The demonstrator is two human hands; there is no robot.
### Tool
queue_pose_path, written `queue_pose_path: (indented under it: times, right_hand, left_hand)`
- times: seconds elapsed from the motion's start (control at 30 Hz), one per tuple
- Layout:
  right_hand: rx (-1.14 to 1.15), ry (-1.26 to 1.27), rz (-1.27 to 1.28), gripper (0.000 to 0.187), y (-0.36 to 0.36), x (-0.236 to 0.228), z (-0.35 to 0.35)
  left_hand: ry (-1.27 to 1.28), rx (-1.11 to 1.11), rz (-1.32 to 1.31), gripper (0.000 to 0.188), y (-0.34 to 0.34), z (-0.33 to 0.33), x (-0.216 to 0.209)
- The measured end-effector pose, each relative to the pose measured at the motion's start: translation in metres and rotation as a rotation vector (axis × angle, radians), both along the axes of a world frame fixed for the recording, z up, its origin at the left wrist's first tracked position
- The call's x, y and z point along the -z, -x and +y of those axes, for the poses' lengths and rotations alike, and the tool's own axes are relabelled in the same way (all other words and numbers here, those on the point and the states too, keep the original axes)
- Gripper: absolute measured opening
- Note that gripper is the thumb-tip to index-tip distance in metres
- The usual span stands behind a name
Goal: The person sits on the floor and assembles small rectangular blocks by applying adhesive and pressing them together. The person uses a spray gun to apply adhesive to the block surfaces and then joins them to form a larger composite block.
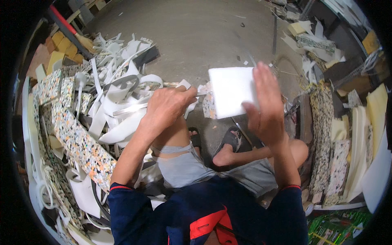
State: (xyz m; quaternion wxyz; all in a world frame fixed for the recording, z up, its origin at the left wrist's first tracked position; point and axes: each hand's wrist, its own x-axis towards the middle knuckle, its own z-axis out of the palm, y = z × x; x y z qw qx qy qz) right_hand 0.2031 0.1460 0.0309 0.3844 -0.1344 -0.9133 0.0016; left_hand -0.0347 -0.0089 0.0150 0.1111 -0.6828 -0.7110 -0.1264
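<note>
My left hand (pixel 169 104) is closed round a long, thin metal strip (pixel 130 109) that looks like a knife blade. One end sticks out to the left of the fist, and the other points right toward the foam. A small white scrap (pixel 184 84) shows by its knuckles. My right hand (pixel 265 104) grips a white square foam block (pixel 232 92) by its right edge, thumb on the near corner and fingers stretched along the side. Partly hidden behind the block is a piece of speckled foam (pixel 208 102).
White foam offcuts (pixel 122 94) heap up on the left beside a long speckled foam slab (pixel 83 141). Cream and speckled foam strips (pixel 357 147) stand at the right. A red-handled broom (pixel 67 24) leans at the far left. Grey floor (pixel 196 32) lies ahead.
</note>
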Motion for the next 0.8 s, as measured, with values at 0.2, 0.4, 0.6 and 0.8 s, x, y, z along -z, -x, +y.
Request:
queue_pose_path:
  times: [0.2, 0.4, 0.6, 0.8]
  right_hand:
    - [-0.164, 0.069, -0.216, 0.101, 0.014, 0.005, -0.028]
    - [-0.144, 0.026, -0.323, 0.11, 0.027, 0.009, -0.038]
    - [-0.085, -0.033, -0.372, 0.117, 0.033, 0.018, -0.047]
    - [-0.011, 0.137, -0.262, 0.117, 0.028, 0.016, -0.02]
  left_hand:
    - [-0.044, 0.045, -0.014, 0.011, -0.004, -0.003, -0.003]
    - [0.023, 0.001, -0.052, 0.014, -0.001, -0.004, 0.001]
    - [-0.016, -0.004, 0.02, 0.016, 0.0, -0.003, 0.004]
    - [0.044, -0.008, 0.013, 0.019, 0.003, 0.001, -0.003]
